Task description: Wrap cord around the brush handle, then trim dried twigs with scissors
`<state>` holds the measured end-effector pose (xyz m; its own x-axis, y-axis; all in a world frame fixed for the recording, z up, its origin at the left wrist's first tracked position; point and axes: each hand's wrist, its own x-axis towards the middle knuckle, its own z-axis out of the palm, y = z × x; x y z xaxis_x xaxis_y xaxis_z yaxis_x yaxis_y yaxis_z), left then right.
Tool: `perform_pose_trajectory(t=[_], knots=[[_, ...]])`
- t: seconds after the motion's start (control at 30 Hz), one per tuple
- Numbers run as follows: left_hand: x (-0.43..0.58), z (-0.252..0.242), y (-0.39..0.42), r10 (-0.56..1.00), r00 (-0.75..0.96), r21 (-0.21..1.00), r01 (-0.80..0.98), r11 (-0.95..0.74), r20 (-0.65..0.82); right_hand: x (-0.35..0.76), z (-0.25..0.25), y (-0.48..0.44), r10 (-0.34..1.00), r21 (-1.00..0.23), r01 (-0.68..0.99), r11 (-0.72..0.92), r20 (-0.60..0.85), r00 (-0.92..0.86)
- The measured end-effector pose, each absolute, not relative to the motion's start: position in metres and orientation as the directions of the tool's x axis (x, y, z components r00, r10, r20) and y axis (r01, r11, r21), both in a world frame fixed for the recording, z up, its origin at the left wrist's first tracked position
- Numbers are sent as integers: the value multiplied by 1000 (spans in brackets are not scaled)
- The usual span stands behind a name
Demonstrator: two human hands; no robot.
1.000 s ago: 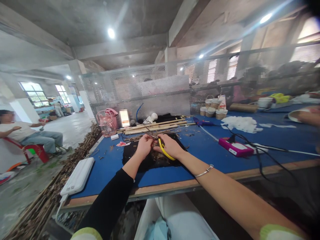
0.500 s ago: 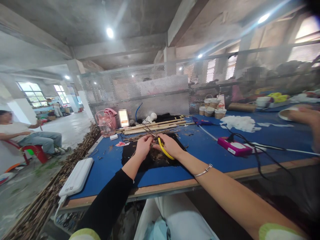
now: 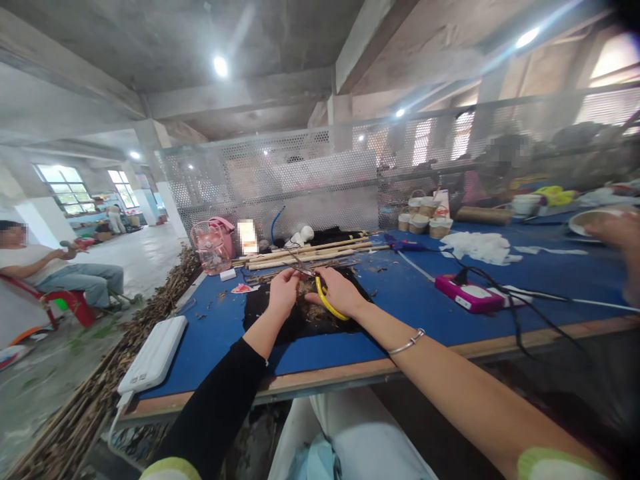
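My right hand [image 3: 341,291] grips a pair of scissors [image 3: 327,301] with yellow handles, the blades pointing away and to the left. Close by on the left, my left hand [image 3: 284,295] has its fingers pinched together near the blades; what they hold is too small to make out. Under both hands lies a black cloth [image 3: 257,312] with brown dry plant bits [image 3: 313,310] heaped on it. Just beyond the cloth, thin brown twigs [image 3: 273,273] lie on the blue table [image 3: 225,360], in front of longer pale sticks [image 3: 310,257].
A white power bank [image 3: 153,353] lies at the left edge, near a pink bag [image 3: 215,247]. To the right are a blue glue gun [image 3: 410,245], white fluff [image 3: 480,247], a purple power strip [image 3: 469,293] with cables, and small pots [image 3: 425,217]. A co-worker's hand [image 3: 617,233] holds a white bowl.
My left hand has moved slightly left, away from my right hand. The scissors stay in nearly the same place. At the right, the co-worker's hand and bowl have shifted right.
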<state>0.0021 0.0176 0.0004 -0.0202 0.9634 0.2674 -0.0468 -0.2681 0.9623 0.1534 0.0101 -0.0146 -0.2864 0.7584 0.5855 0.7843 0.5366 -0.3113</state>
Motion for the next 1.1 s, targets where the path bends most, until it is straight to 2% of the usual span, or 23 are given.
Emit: perform_pose_trajectory(t=[0.17,0.57,0.8,1.1], knots=[[3,1,16,955,31,956,-29,-293,294,154,-14,10,761,-303,788,535,578,-295],[2,-5,23,959,-8,951,-132,-281,282,156,-12,12,790,-359,768,530,537,-294],[0,-2,23,947,-119,947,-84,-310,299,154,-15,10,802,-348,798,492,538,-260],[2,3,18,929,-79,930,-35,-365,361,156,-17,13,792,-369,753,545,522,-317]])
